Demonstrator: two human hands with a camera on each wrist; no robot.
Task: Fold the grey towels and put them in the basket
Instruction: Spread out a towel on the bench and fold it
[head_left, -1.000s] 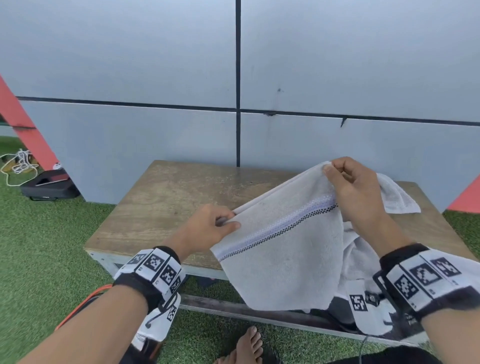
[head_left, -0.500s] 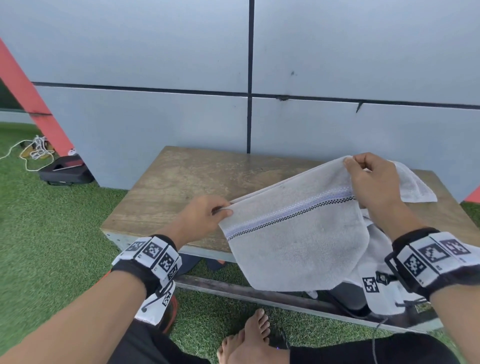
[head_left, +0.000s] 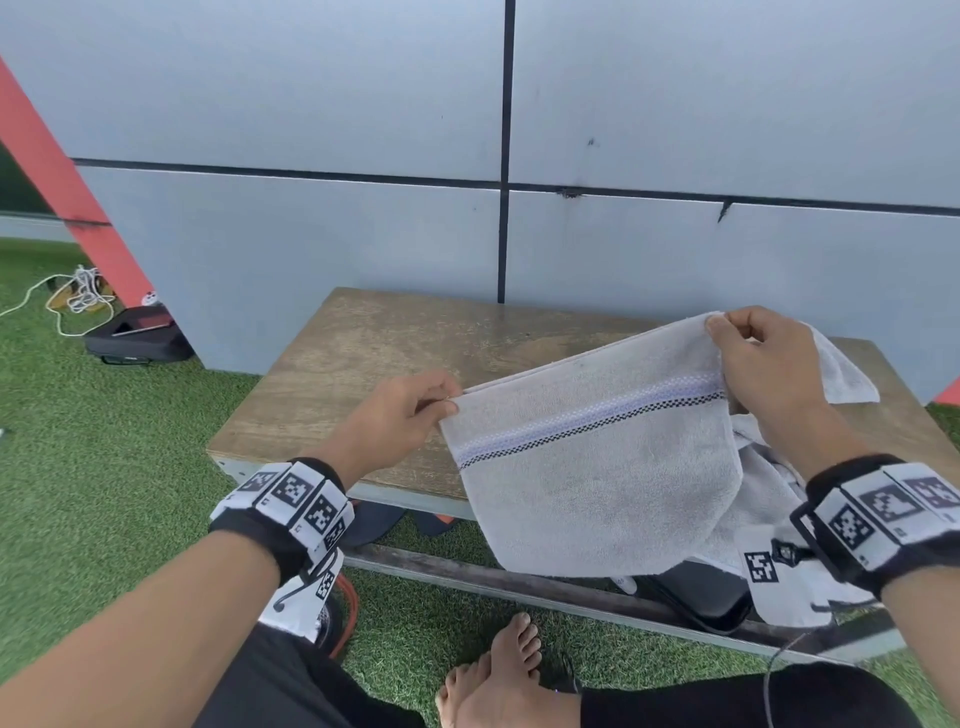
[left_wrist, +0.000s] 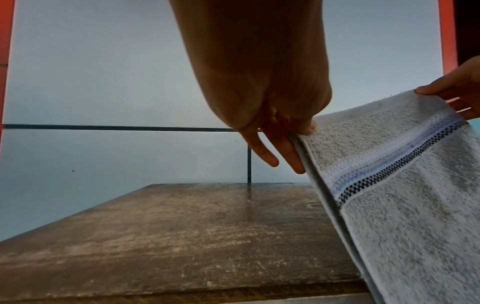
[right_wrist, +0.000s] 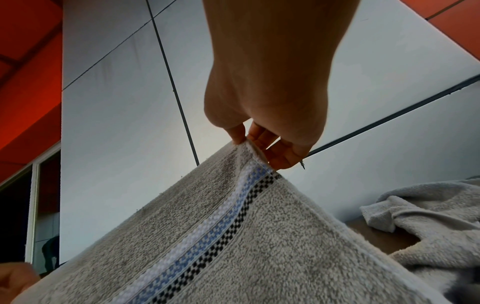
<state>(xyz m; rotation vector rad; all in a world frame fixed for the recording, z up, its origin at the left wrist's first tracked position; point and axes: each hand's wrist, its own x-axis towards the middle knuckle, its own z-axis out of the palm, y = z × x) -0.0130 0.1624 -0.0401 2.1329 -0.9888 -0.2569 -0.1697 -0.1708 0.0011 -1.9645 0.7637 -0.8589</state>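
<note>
A grey towel with a blue and black checked stripe hangs doubled over in the air, above the front edge of the wooden table. My left hand pinches its left top corner between thumb and fingers. My right hand pinches the right top corner, held higher and farther back. More grey towel cloth lies rumpled on the table behind and under my right hand, also seen in the right wrist view. No basket shows in any view.
A grey panelled wall stands right behind the table. Green artificial turf surrounds it. A black case and a white cord lie on the turf at the left. A bare foot rests below the table's front rail.
Both hands keep their pinch on the towel's top corners and hold it stretched. The hands have drawn slightly farther apart; the view itself has shifted a little.
</note>
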